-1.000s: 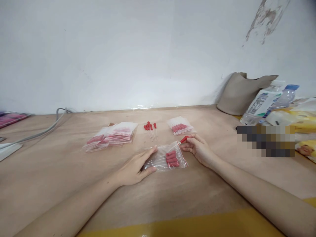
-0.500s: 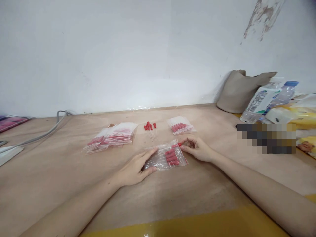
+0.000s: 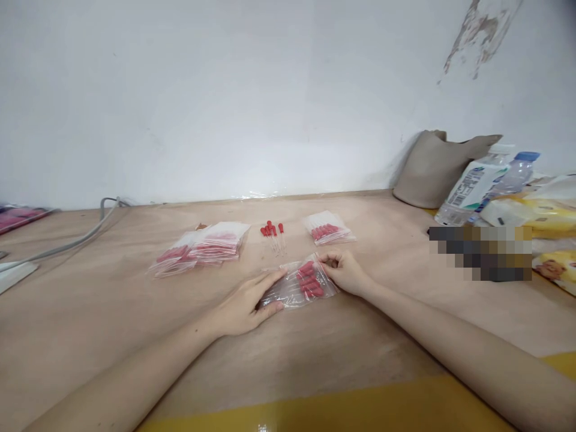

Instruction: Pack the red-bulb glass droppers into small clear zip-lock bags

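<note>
A clear zip bag (image 3: pixel 288 291) lies on the table in front of me. Several droppers with red bulbs (image 3: pixel 310 281) are inside it, side by side, bulbs toward the right end. My left hand (image 3: pixel 245 305) holds the bag's left end between thumb and fingers, which lie apart along its edges. At the upper right corner, by the bag's mouth, my right hand (image 3: pixel 344 273) pinches the edge with thumb and forefinger. Just beyond the bag lie several loose droppers (image 3: pixel 272 231), bulbs pointing to the wall.
A pile of filled bags (image 3: pixel 220 243) lies at left, and a smaller stack (image 3: pixel 328 228) at right. Farther right are a grey-brown pouch (image 3: pixel 427 171), bottles (image 3: pixel 474 186) and yellow packets (image 3: pixel 549 213). A grey cable (image 3: pixel 85 233) runs along the left.
The dropper whose bulb stuck out at the bag's right end now lies inside with the others. My right fingers have moved from that bulb to the bag's edge.
</note>
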### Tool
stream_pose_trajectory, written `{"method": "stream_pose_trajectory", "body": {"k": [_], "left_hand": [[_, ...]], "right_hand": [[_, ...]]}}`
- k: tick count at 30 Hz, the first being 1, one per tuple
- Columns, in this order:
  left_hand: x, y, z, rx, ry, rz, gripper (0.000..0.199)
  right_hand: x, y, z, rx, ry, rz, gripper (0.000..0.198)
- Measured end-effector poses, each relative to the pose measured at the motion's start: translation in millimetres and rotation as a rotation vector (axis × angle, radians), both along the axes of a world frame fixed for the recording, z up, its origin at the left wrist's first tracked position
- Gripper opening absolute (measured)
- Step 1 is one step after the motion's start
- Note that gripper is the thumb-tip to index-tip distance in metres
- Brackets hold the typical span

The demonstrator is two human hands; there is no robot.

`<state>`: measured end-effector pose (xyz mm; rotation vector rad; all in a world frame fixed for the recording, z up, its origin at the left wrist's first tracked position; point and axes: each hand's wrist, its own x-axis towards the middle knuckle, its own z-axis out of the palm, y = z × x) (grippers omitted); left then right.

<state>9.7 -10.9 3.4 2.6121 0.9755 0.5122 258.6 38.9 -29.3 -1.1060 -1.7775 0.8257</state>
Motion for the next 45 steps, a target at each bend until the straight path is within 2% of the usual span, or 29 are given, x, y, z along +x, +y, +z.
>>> {"method": "stream_pose_trajectory", "body": {"k": [5,8,11,13,17,20,24,26,28,30,33,37,40,42,43,45], "left_hand": [[-0.8,0.5,-1.2,0.007,0.001,0.005,0.053],[-1.6,1.0,-2.7,0.028,-0.004,0.001,0.051],[-1.4,1.1,-2.8,0.029,0.003,0.004,0.049],[-1.1,0.9,-2.8,0.031,0.004,0.013,0.048],[-0.9,0.5,-3.2,0.036,-0.004,0.009,0.046],[-1.2,0.1,-3.0,0.035,0.0,-0.004,0.046],[-2.2,-0.2,-4.0,0.131,-0.022,0.098,0.048],[-3.0,0.7,-5.7,0.162,-0.022,0.182,0.049],[-3.7,2.3,-7.7,0.129,0.015,0.223,0.049],[-4.0,4.3,-9.2,0.084,0.071,0.218,0.048],[-4.3,6.4,-9.6,0.076,0.114,0.189,0.044],[-4.8,6.1,-8.2,0.093,0.093,0.171,0.042],[-4.0,3.9,-8.9,0.09,0.082,0.16,0.041],[-2.4,2.3,-10.1,0.096,0.075,0.162,0.04],[-1.6,2.0,-10.2,0.114,0.064,0.17,0.039],[-2.0,3.9,-7.6,0.201,0.037,0.221,0.035]], "right_hand": [[-1.4,-5.5,3.1,-0.029,-0.114,-0.02,0.019],[-0.6,-5.9,3.7,-0.065,-0.154,-0.096,0.02],[1.5,-2.8,5.0,-0.051,-0.101,-0.212,0.016],[3.7,-1.0,8.2,-0.082,-0.032,-0.224,0.018],[4.4,-4.5,13.8,-0.297,-0.038,-0.035,0.03],[-0.3,-11.7,13.3,-0.335,-0.029,0.078,0.029],[2.9,-15.4,18.7,-0.458,0.245,0.241,0.028],[14.5,-11.5,28.2,-0.509,0.39,0.253,0.027],[29.3,-4.4,41.3,-0.479,0.505,0.146,0.021],[40.1,4.7,54.9,-0.388,0.577,0.044,0.016],[36.4,21.1,66.4,-0.293,0.622,-0.037,0.006],[1.3,44.0,52.5,-0.364,0.626,-0.129,0.007],[-16.6,52.6,32.9,-0.38,0.45,-0.221,0.006],[-15.1,51.1,25.4,-0.376,0.359,-0.292,0.013],[-11.0,48.2,24.2,-0.328,0.308,-0.363,0.017],[-0.7,39.7,26.4,-0.107,0.136,-0.564,0.025]]}}
